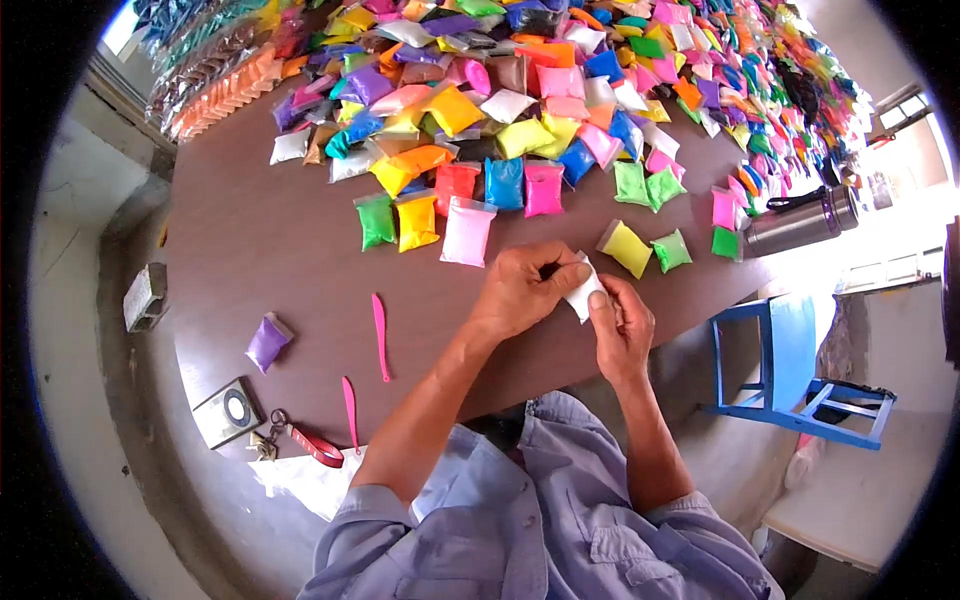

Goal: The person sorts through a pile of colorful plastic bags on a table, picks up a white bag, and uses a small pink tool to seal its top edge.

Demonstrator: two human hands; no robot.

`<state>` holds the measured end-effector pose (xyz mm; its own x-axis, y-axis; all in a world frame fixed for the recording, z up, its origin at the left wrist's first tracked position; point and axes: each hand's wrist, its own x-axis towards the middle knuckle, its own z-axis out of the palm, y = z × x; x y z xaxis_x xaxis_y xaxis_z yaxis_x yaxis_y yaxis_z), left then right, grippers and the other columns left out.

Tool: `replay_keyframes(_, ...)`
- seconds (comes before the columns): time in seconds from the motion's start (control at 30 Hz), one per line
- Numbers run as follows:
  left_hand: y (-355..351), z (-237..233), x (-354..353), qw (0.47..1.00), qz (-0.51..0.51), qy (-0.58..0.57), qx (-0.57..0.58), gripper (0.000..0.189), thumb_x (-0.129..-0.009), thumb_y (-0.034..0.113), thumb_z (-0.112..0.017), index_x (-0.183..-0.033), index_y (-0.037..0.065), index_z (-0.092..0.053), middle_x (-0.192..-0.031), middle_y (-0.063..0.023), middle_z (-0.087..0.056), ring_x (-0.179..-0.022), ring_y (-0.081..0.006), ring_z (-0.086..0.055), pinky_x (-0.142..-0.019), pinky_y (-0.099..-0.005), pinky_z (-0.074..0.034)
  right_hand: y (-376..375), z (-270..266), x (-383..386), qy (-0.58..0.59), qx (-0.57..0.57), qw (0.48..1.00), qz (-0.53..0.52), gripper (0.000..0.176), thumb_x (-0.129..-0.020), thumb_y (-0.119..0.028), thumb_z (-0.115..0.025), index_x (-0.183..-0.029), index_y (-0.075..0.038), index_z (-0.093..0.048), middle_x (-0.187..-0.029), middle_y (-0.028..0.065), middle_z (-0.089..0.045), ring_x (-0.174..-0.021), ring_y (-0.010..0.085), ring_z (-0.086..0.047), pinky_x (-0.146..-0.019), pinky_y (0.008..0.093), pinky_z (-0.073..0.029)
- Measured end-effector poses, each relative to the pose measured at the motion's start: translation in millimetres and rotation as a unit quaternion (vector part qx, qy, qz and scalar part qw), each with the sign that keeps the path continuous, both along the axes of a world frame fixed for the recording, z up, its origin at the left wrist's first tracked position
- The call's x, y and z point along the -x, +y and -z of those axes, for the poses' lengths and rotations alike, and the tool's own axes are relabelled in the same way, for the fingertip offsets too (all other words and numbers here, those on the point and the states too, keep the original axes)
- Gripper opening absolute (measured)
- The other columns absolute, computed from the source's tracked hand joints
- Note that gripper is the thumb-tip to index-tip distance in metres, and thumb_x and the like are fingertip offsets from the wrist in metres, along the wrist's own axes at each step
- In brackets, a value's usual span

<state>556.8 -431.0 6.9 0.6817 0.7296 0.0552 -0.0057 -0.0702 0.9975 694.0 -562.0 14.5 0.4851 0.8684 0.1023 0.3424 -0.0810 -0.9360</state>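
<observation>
Between both hands, above the table's near edge, is a small white packet (583,292). The fingers and thumb of my left hand (522,288) pinch its upper end. My right hand (624,325) grips its lower right side, thumb on top. Just beyond the hands lie a yellow packet (626,249) and a green packet (671,250). To the left of them, a pale pink packet (467,232) rests at the front of a row with an orange-yellow packet (417,222) and a green packet (376,221).
A big heap of coloured packets (520,135) covers the far table (290,230). On the left lie a purple packet (269,342), two pink plastic knives (381,337), a silver-and-black device (228,412) and keys (263,446). A steel flask (800,222) and blue chair (790,345) are right.
</observation>
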Motion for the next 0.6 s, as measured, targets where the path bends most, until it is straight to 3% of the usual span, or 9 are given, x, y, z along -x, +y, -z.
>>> replay_keyframes(0.17,-7,-12,-5,0.996,-0.002,-0.046,0.071,0.017,-0.099,0.019,-0.075,-0.101,0.002,-0.075,-0.087,0.002,-0.072,-0.082,-0.0053,-0.06,-0.073,-0.0251,-0.051,-3,13,-5,0.044,-0.052,0.997,0.028,0.031,-0.104,-0.021,-0.065,-0.122,0.004,-0.066,-0.1,0.0015,-0.068,-0.086,0.0067,-0.06,-0.075,0.0233,-0.05)
replay_keyframes(0.33,-1,-6,0,0.999,0.004,0.03,0.019,0.019,-0.097,0.02,-0.077,-0.099,0.001,-0.074,-0.083,0.0022,-0.069,-0.077,-0.0051,-0.057,-0.068,-0.026,-0.049,0,13,-1,0.073,-0.057,0.995,0.033,0.033,-0.104,-0.022,-0.065,-0.124,0.004,-0.065,-0.102,0.0024,-0.068,-0.088,0.0079,-0.061,-0.077,0.0246,-0.051)
replay_keyframes(0.6,-5,-5,-2,1.0,0.025,-0.005,0.012,0.02,-0.097,0.021,-0.078,-0.099,0.001,-0.074,-0.083,0.002,-0.067,-0.076,-0.0042,-0.056,-0.065,-0.0257,-0.048,-2,13,-7,0.019,-0.025,0.999,0.044,0.032,-0.104,-0.025,-0.066,-0.12,0.003,-0.069,-0.099,0.0019,-0.07,-0.087,0.0067,-0.06,-0.074,0.0249,-0.051)
